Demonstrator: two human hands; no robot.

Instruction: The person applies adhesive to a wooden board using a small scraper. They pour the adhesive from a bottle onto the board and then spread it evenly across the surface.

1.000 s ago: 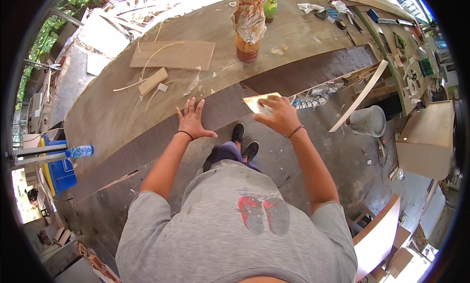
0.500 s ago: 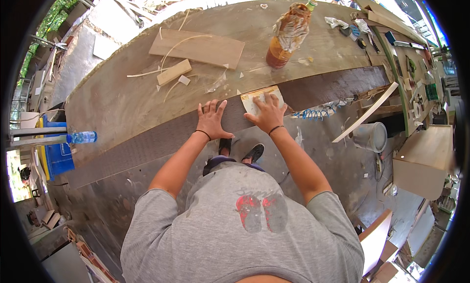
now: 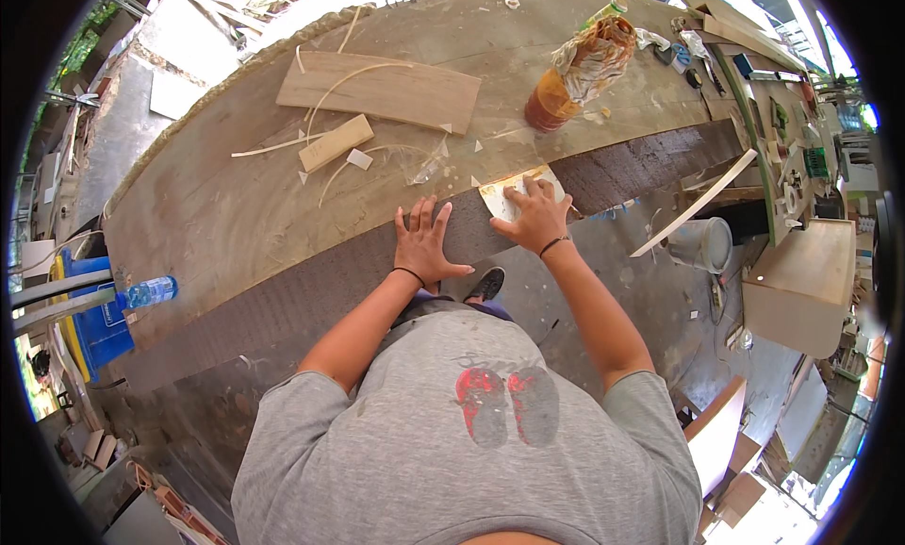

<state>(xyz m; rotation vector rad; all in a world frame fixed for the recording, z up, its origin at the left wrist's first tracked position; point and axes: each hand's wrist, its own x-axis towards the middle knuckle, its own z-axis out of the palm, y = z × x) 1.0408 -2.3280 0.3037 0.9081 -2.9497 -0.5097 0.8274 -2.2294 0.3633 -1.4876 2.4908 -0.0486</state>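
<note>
A long dark brown strip [image 3: 377,257] lies along the near edge of the workbench, glossy and wet-looking toward its right end. My left hand [image 3: 426,243] rests on the strip with fingers spread and thumb out to the side, holding nothing. To its right, my right hand [image 3: 535,215] grips a flat white rectangular spreader [image 3: 500,198] with yellow-brown stains, its fingers bent over the top face. The spreader lies against the strip; its underside is hidden. Beyond it stands a plastic bottle [image 3: 551,102] of orange-brown liquid, its upper part crusted with dried residue.
A thin board [image 3: 377,88], a small wood block [image 3: 335,142] and narrow offcuts lie on the workbench [image 3: 217,206]. A blue bin [image 3: 102,309] with a water bottle [image 3: 151,291] stands left. Right are a pale lath [image 3: 693,206], a bucket [image 3: 702,245] and a wooden box [image 3: 801,286].
Both hands have shifted a little to the right along the strip, the spreader moving with the right hand. The whole view has also shifted slightly.
</note>
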